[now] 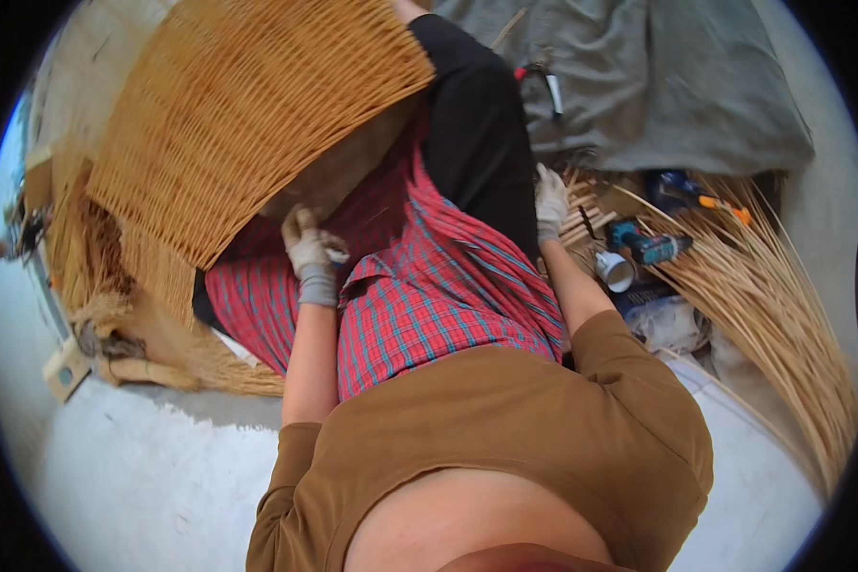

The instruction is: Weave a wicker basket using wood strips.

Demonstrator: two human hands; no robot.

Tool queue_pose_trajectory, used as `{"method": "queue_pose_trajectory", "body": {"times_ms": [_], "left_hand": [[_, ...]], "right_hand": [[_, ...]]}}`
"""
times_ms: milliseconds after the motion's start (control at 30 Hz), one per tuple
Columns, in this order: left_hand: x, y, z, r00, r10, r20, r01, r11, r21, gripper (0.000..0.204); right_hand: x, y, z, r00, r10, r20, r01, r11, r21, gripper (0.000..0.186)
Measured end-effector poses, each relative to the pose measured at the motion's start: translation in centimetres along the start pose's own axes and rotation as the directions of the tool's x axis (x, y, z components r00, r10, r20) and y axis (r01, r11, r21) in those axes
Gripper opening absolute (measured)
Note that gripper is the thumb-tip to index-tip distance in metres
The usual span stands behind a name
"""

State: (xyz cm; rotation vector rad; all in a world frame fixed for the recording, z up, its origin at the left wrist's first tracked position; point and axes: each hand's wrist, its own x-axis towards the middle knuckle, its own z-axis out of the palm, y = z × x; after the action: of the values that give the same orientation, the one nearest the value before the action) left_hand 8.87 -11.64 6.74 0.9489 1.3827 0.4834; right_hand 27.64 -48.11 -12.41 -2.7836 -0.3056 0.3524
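Observation:
A large woven wicker panel (267, 105) of tan rods leans across my left leg and fills the upper left. My left hand (307, 244), in a pale work glove, is over my lap just below the panel's lower edge. Its fingers are loosely bent and apart, and I make out nothing held. To the right of my bent knee, my gloved right hand (551, 198) reaches down beside a pile of short cut sticks (582, 214). Its fingers look stretched out; whether they touch the sticks I cannot tell. A red plaid cloth (429, 305) covers my lap.
Right of my hand lie a blue-black power drill (653, 246), a white cup-like container (614, 272), an orange-handled tool (725, 208) and a long bundle of thin rods (763, 315). Red-handled cutters (546, 86) rest on the grey cloth (667, 86). Loose fibre bundles (91, 238) are at left.

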Motion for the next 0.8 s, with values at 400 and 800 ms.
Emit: {"method": "queue_pose_trajectory", "body": {"times_ms": [400, 800], "left_hand": [[-1.4, 0.7, 3.0, 0.993, -0.078, 0.088, 0.082, 0.996, -0.042, 0.031], [0.8, 1.9, 5.0, 0.974, -0.053, 0.218, 0.158, 0.852, -0.5, 0.029]], "right_hand": [[21.2, -3.7, -2.1, 0.923, 0.37, -0.103, -0.364, 0.929, 0.07, 0.063], [22.6, 5.8, -10.3, 0.747, 0.088, 0.659, -0.632, 0.402, 0.663, 0.037]]}}
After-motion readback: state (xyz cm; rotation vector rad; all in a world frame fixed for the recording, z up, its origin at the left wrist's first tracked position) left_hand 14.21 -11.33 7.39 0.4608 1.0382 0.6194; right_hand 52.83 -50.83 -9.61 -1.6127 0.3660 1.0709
